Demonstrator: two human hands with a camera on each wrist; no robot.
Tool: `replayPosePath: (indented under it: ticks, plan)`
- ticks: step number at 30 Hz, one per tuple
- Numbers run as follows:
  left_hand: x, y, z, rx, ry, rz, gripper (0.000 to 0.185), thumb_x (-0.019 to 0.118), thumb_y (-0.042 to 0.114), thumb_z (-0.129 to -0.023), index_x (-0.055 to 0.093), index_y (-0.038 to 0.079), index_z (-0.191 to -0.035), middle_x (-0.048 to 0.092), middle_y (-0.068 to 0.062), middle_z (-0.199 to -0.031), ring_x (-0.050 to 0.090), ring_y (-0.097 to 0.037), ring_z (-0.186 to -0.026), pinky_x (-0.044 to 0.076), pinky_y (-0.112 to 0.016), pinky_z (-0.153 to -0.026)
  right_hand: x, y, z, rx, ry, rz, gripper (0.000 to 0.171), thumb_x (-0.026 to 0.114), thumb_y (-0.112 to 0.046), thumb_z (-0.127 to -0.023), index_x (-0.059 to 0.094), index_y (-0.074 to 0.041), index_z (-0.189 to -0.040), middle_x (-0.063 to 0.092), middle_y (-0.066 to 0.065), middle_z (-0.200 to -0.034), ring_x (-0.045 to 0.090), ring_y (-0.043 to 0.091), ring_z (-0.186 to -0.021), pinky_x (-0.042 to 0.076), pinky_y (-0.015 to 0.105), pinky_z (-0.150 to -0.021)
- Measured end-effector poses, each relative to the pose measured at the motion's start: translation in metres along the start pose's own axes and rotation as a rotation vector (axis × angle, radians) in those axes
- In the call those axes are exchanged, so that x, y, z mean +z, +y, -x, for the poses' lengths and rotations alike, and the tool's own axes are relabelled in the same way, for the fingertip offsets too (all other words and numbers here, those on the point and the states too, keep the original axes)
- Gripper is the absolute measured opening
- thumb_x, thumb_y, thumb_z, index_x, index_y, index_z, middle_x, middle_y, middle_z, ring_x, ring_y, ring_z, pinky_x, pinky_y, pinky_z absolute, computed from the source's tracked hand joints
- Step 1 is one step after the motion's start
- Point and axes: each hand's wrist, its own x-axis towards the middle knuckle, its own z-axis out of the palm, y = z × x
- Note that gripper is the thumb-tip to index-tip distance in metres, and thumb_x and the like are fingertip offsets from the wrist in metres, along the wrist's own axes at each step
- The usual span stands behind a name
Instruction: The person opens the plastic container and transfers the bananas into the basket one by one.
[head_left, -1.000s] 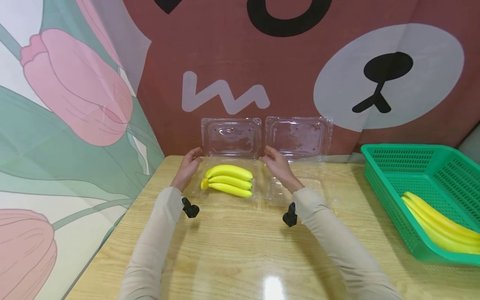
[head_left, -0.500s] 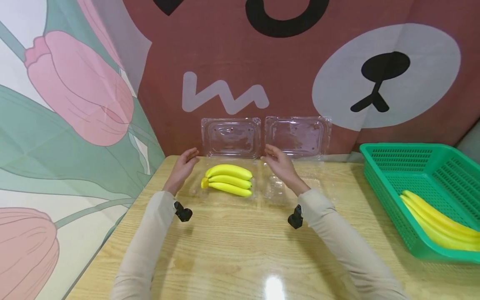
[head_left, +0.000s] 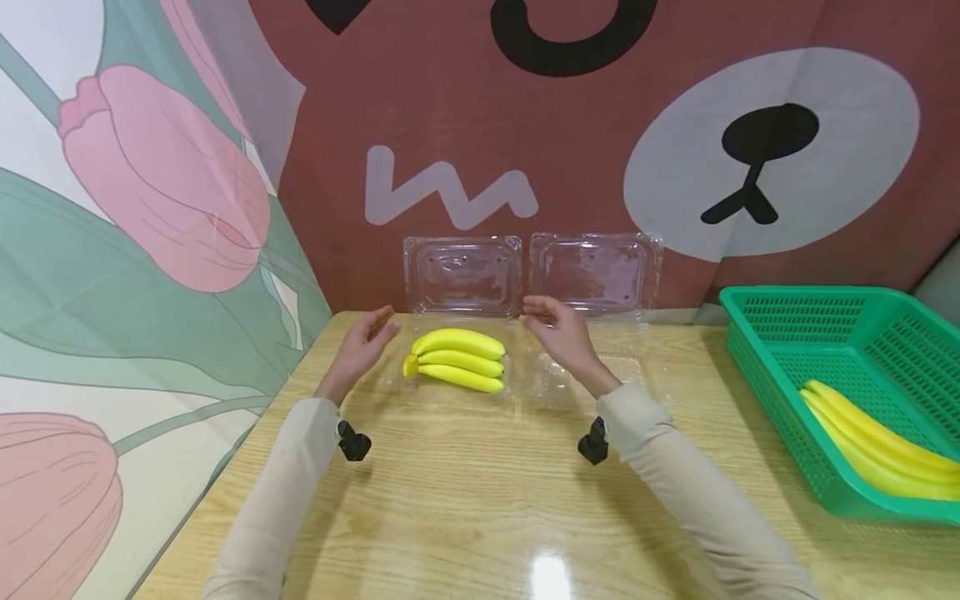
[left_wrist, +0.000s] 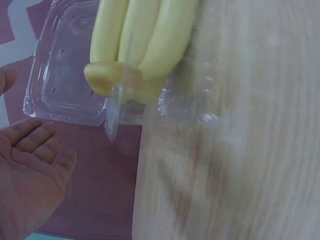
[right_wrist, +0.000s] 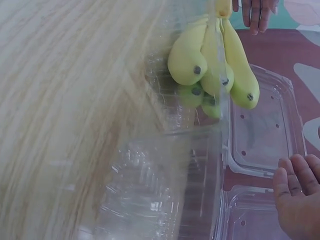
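A bunch of yellow bananas (head_left: 457, 360) lies in the base of a clear plastic clamshell container, its stem toward the left. The raised lid (head_left: 465, 283) of that container leans at the wall behind. Beside it on the right is a second clear clamshell (head_left: 643, 367), also with its lid (head_left: 592, 275) up. My left hand (head_left: 362, 346) hovers left of the bananas with relaxed fingers and holds nothing, its palm showing in the left wrist view. Over the second container's left part is my right hand (head_left: 564, 337), fingers extended and holding nothing; its fingers show in the right wrist view (right_wrist: 300, 195).
On the right of the wooden table (head_left: 465, 500) stands a green plastic basket (head_left: 776, 425) holding more bananas (head_left: 870, 442). A brown printed cloth (head_left: 450, 100) hangs right behind the containers, and a flowered cloth (head_left: 172, 333) borders the table's left edge.
My left hand has drawn away to the left and slightly toward me from the lid. My right wrist has shifted a little to the right. Bananas and containers stay in place.
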Motion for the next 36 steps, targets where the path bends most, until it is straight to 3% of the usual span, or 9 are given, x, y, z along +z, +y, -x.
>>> replayPosePath:
  ticks: [4,10,20,28,36]
  plan:
    - [-0.001,-0.006,0.004,0.047,-0.046,-0.126,0.065,0.051,0.033,-0.101,0.027,-0.004,-0.150,0.028,-0.020,-0.154,0.025,-0.035,-0.141,0.025,-0.049,-0.112,0.005,0.003,0.001,-0.008,-0.032,0.016,0.032,0.065,-0.009,-0.093,0.062,0.004,-0.121,0.066,0.020,-0.113,0.064,0.031,-0.100,0.053,0.040,-0.085]
    - [-0.003,-0.016,0.011,0.039,-0.094,-0.256,0.075,0.056,0.040,-0.098,0.023,0.001,-0.153,0.025,-0.022,-0.155,0.024,-0.039,-0.140,0.025,-0.053,-0.110,0.016,0.004,0.004,0.014,-0.098,0.050,0.032,0.068,-0.014,-0.092,0.063,0.000,-0.120,0.066,0.015,-0.112,0.064,0.028,-0.098,0.053,0.038,-0.084]
    - [0.003,-0.030,0.021,-0.042,-0.228,-0.256,0.098,0.062,0.050,-0.091,0.003,0.006,-0.156,0.002,-0.017,-0.160,0.006,-0.039,-0.144,0.013,-0.057,-0.112,0.032,0.006,0.007,0.078,-0.160,0.081,0.037,0.072,-0.018,-0.088,0.062,0.002,-0.118,0.065,0.019,-0.113,0.063,0.029,-0.101,0.052,0.038,-0.087]
    - [0.009,-0.034,0.023,-0.042,-0.258,-0.248,0.104,0.065,0.049,-0.089,-0.003,0.005,-0.155,-0.005,-0.017,-0.160,-0.001,-0.037,-0.144,0.006,-0.056,-0.113,0.040,0.009,0.009,0.115,-0.150,0.064,0.036,0.078,-0.016,-0.083,0.063,0.002,-0.111,0.065,0.015,-0.108,0.064,0.028,-0.099,0.053,0.034,-0.086]
    - [0.012,-0.034,0.027,-0.065,-0.292,-0.235,0.107,0.067,0.047,-0.089,-0.006,0.006,-0.155,-0.010,-0.015,-0.160,-0.004,-0.034,-0.144,0.006,-0.053,-0.114,0.044,0.009,0.008,0.144,-0.161,0.111,0.045,0.079,-0.020,-0.083,0.061,0.004,-0.117,0.065,0.013,-0.109,0.064,0.027,-0.100,0.053,0.034,-0.085]
